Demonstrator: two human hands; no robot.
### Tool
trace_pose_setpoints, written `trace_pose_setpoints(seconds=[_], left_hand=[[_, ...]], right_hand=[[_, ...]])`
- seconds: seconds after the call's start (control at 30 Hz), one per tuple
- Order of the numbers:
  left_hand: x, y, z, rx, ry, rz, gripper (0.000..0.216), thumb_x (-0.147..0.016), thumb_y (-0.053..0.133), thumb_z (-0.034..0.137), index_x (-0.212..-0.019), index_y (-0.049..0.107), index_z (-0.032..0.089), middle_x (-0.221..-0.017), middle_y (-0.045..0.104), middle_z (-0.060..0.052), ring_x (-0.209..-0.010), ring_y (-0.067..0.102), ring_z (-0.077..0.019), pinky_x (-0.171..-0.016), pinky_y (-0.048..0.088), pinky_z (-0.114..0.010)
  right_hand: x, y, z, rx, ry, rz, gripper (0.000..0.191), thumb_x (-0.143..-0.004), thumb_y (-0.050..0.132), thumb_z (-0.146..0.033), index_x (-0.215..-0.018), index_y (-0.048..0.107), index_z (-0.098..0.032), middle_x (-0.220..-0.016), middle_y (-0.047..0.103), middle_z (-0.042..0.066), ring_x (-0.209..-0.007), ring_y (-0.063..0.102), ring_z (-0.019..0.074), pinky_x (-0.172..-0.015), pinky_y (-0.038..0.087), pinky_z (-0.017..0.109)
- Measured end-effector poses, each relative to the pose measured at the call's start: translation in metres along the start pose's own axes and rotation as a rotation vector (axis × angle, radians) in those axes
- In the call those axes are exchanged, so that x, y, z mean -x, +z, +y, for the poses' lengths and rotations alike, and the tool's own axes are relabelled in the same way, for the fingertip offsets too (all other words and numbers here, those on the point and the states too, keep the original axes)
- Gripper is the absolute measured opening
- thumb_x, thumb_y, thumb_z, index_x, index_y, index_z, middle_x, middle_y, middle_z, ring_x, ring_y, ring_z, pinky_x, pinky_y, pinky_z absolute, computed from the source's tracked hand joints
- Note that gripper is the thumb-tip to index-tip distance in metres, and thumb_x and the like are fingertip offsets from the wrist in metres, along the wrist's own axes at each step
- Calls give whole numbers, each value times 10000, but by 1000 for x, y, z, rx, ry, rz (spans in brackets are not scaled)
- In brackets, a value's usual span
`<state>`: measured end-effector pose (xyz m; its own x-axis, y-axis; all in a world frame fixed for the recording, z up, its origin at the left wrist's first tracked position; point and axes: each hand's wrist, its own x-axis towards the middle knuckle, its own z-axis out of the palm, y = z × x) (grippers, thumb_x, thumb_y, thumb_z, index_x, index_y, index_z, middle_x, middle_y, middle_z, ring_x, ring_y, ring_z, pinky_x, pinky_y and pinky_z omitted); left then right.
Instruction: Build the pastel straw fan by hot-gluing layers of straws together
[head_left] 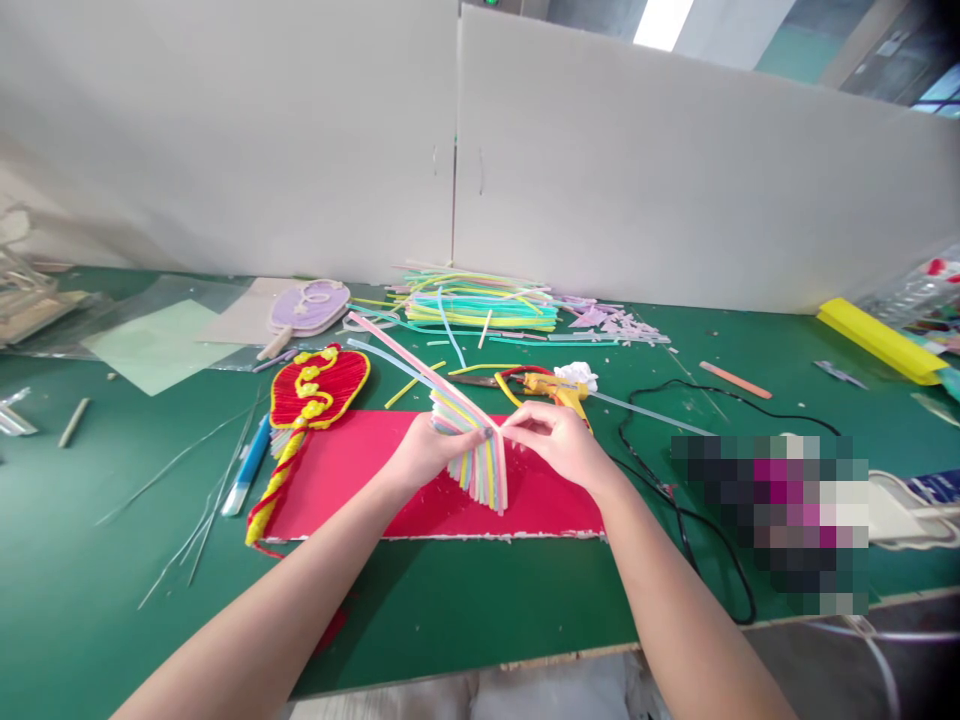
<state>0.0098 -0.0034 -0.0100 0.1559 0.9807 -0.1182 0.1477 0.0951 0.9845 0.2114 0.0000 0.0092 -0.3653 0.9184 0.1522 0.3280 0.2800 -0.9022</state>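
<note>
Over a red board (337, 480), my left hand (431, 450) grips a fan-shaped piece made of pastel straws (476, 478), thumb across its upper edge. Two long strips, one pink (397, 345) and one blue, stick out of it toward the upper left. At the piece's right corner my right hand (551, 440) pinches with thumb and forefinger; the end of a pink strip seems to be between them, though the fingertips partly hide it. Just behind my right hand lies a yellow hot glue gun (559, 388).
Left of the board lies a red and yellow fan-shaped craft (319, 390), beside a blue-handled tool (251, 460). Pastel strips (480, 300) are heaped at the back near a purple fan (307, 305). A black cable (682, 530) loops at right, near a pixelated patch.
</note>
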Motion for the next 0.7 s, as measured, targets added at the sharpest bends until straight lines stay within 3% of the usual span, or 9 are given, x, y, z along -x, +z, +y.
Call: trace_pose_setpoints(seconds=[0.7], left_hand=[[0, 0, 2, 5, -23, -18, 270, -673, 751, 402, -774, 717, 154, -814, 748, -51, -749, 667, -208, -635, 504, -277]], right_hand=[[-1, 1, 4, -21, -19, -4, 197, -809, 657, -402, -771, 682, -210, -769, 675, 2, -738, 626, 156, -694, 509, 276]])
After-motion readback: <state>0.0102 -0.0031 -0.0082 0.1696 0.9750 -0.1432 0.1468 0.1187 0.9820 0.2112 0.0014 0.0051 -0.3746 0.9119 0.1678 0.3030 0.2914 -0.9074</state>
